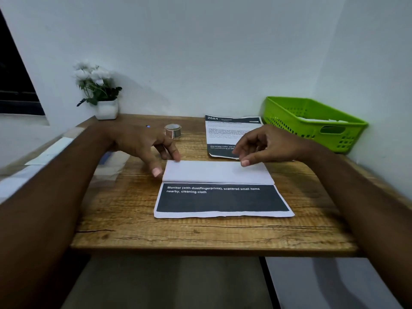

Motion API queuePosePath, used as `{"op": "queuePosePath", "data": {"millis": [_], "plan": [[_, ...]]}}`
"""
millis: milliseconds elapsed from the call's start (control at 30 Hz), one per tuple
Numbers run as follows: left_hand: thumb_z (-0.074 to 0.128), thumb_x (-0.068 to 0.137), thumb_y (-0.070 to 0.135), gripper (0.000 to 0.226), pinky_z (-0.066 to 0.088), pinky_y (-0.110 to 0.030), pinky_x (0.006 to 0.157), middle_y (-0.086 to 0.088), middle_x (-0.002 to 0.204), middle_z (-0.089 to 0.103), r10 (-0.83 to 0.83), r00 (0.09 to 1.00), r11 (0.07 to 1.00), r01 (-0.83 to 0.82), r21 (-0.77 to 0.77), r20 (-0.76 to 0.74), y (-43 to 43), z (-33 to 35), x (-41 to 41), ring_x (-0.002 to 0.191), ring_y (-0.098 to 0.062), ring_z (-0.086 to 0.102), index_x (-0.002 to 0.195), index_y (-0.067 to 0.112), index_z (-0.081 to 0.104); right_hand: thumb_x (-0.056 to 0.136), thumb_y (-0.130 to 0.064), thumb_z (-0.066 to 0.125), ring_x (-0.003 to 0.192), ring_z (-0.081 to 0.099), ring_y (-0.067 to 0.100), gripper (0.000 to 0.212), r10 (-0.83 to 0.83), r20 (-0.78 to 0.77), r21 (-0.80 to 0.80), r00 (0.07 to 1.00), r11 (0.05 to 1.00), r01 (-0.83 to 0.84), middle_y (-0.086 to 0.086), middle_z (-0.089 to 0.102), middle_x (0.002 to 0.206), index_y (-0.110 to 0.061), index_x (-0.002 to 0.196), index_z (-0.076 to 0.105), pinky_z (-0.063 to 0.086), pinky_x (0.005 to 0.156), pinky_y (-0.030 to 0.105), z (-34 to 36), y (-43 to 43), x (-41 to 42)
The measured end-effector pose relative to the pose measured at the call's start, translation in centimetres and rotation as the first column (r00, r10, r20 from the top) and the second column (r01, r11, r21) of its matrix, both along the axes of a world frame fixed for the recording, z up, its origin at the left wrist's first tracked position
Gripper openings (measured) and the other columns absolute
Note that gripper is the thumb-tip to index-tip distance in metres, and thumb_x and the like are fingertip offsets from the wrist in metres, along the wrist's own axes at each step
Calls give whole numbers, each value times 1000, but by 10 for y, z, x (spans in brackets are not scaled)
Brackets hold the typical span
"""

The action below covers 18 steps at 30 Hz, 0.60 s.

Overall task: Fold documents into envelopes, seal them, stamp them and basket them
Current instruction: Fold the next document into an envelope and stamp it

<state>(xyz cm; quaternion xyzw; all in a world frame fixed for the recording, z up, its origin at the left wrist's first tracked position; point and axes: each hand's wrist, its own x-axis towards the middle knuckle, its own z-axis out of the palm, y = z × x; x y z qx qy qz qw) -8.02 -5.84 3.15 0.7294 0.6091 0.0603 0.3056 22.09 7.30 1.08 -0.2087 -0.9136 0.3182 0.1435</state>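
A printed document (220,190) lies in the middle of the wooden table, its top part folded down over itself so the white back faces up above a black band of text. My left hand (147,146) touches the fold's far left corner with its fingertips. My right hand (265,146) hovers at the far right edge of the fold, fingers loosely curled, thumb tip on or just above the paper. A second printed sheet (225,130) lies behind. A roll of stamps (173,131) stands further back. The green basket (289,112) sits at the right, with white paper inside.
A white pot of white flowers (104,103) stands at the back left corner against the wall. Blurred pale envelopes or sheets (55,150) lie along the table's left edge under my left forearm. The table's front edge (200,248) is near me.
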Motion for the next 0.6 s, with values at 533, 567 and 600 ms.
{"op": "queuePosePath", "data": {"millis": [533,567,600], "plan": [[77,59,48,59,47,-30,87,6,105,56,70,990,980,-45,196,-121,10,-15,32,96,-10,53,112,29,61,57,-43,85,96,63,4,62,-44,186,116,981,993,22,-13,68,113,-29,114,68,44,71,6,-3,4,-5],[79,61,45,57,47,-30,87,6,105,56,72,990,979,-48,198,-120,10,-15,32,95,-10,53,112,29,61,57,-43,85,97,64,5,61,-47,188,112,981,993,26,-12,68,113,-29,114,68,44,71,6,-3,4,-5],[80,63,42,54,47,-30,86,6,104,56,74,990,978,-49,203,-117,11,-15,31,93,-9,53,112,28,62,57,-44,85,98,64,5,62,-47,192,111,980,993,26,-13,68,113,-30,115,68,44,72,6,-3,4,-5]]}}
